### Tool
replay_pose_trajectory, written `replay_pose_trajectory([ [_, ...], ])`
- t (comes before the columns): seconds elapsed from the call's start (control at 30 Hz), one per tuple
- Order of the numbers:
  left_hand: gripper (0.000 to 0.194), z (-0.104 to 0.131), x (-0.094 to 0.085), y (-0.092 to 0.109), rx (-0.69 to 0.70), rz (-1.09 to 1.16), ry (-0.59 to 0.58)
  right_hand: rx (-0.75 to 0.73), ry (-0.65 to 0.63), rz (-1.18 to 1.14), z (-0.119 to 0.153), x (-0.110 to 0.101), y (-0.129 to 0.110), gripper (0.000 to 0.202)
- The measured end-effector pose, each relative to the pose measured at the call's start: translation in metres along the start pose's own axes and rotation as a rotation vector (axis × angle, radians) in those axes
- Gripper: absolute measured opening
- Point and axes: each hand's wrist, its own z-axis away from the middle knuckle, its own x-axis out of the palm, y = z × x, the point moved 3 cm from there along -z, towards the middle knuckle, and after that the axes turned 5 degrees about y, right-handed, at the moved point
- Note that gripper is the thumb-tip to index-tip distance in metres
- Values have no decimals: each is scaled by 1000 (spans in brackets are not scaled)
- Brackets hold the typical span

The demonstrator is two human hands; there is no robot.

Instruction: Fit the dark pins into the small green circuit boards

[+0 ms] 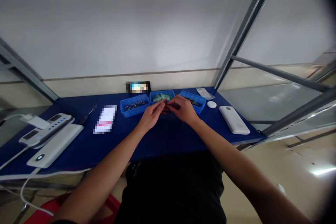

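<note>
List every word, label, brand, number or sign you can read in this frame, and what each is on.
No text can be read.
Upright screen at the back: pixelated.
White and pink rectangle: pixelated.
Power strip at left: dark displays and blue marks, too small.
Left power bank: round lit display, too small.
Right power bank: faint marks, too blurred.
Blue bins: no legible lettering.

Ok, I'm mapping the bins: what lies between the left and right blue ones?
The middle bin, with green pieces in it, as the head view shows. The right hand partly hides its right side.
</note>
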Motion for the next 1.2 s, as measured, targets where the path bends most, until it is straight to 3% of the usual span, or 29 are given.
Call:
replay_pose_trajectory([
  [0.17,43,-4,-3,-1,9,-28,-4,-23,-44,-4,2,4,0,9],
  [0.33,35,-7,-13,-5,55,-54,168,-34,-50,-47,2,5,-5,25],
  [0.57,29,-9,-21,-5,71,-67,279,-18,17,-33,1,1,-8,16],
  [0.77,31,-8,-23,-10,74,-61,251,-14,75,-23,-1,-3,-10,17],
  [1.0,38,-1,-13,2,89,-194,198,-102,-64,17,0,4,-5,20],
  [1.2,40,-2,-10,0,128,-181,164,18,-87,-29,2,10,3,32],
])
